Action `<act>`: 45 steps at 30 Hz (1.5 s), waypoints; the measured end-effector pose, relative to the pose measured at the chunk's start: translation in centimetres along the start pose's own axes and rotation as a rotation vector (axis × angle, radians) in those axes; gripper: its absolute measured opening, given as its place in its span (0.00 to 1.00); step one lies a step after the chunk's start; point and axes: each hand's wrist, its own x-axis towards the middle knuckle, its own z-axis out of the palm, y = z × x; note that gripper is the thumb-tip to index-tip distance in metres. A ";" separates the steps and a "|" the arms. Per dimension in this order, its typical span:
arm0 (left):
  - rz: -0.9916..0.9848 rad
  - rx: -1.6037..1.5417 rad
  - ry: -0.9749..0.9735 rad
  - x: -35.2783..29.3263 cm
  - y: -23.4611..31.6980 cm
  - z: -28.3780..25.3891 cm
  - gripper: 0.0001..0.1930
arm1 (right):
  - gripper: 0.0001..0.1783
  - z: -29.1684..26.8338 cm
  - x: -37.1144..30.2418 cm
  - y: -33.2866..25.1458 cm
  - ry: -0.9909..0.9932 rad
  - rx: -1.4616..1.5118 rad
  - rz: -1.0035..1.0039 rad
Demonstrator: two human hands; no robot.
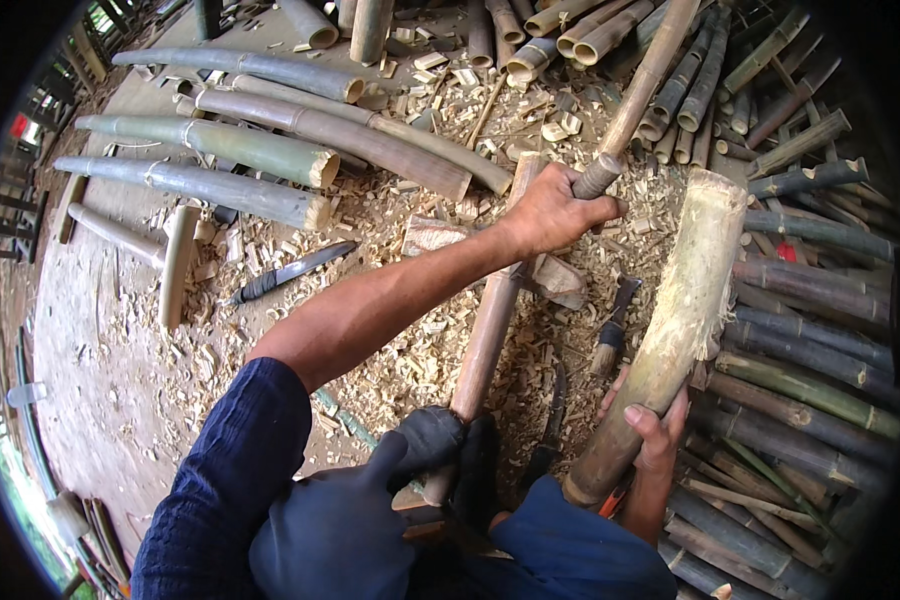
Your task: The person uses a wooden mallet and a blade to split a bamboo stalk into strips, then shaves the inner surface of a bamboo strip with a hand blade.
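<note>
Nearest the lens: dark gloved shape (370, 500) wrapped round the foot of a slim brown pole (490, 320); I cannot tell whether it is a gloved hand or a covered foot.
Left hand (555, 212): bare, its grip clamped shut on the lower end of a slanting pole (645, 85), which rises away to the upper edge.
Right hand (655, 435): bare, grip closed round the lower end of the thick culm (682, 290), thumb on top.
Thick culm: pale, rough-stripped, leaning upward, just beside the stacked bamboo (820, 300) on the right.
Floor (120, 380): strewn with shavings; a dark-handled knife (290, 272), a wooden mallet (175, 260) and a small brush (610, 335) lie well apart from both hands.
Left background: green culms (220, 150) laid side by side.
Handling note: I judge both pieces need firm holds low down, wrists straight, and the culm's rough fibres kept clear of bare fingers (660, 418).
</note>
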 end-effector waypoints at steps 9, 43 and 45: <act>-0.014 -0.037 -0.006 0.0 -0.4 -0.2 0.18 | 0.47 0.4 0.1 -0.2 -0.003 0.001 0.001; -0.010 -0.427 0.148 -1.9 -1.4 -3.2 0.11 | 0.47 4.4 9.4 -18.7 0.141 -0.697 -0.831; -0.048 -0.393 0.121 -1.6 -1.6 -3.3 0.10 | 0.44 7.0 11.3 -18.8 -0.119 -1.028 -0.652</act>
